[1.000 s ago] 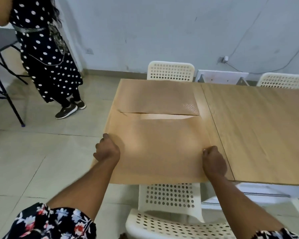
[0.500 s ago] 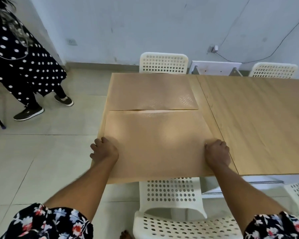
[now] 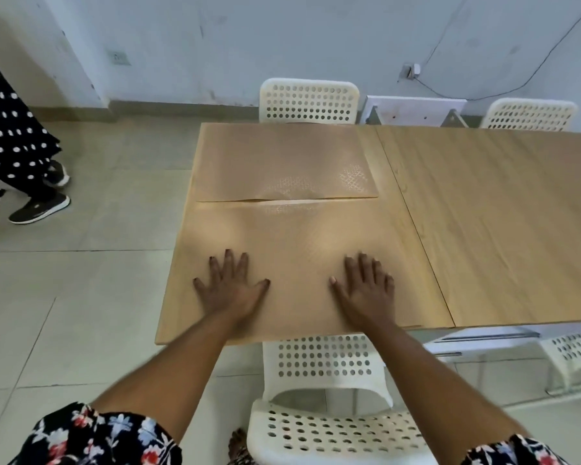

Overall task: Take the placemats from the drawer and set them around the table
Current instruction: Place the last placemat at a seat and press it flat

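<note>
Two tan placemats lie on the left end of the wooden table [image 3: 500, 223]. The far placemat [image 3: 282, 162] sits flat by the far edge. The near placemat [image 3: 296, 236] lies in front of me, its far edge slightly lifted where it meets the other mat. My left hand [image 3: 230, 286] rests flat on the near mat's left part, fingers spread. My right hand [image 3: 366, 290] lies flat on its right part, fingers straight. Neither hand holds anything.
A white perforated chair [image 3: 329, 397] stands tucked at the near edge below my arms. Two more white chairs [image 3: 309, 100] [image 3: 530, 115] stand at the far side by the wall. A person in a polka-dot dress [image 3: 10, 146] stands on the tiled floor at left.
My hands let go of the near placemat's side edges and moved inward, now lying flat with spread fingers on top of it. The mat has settled onto the table.
</note>
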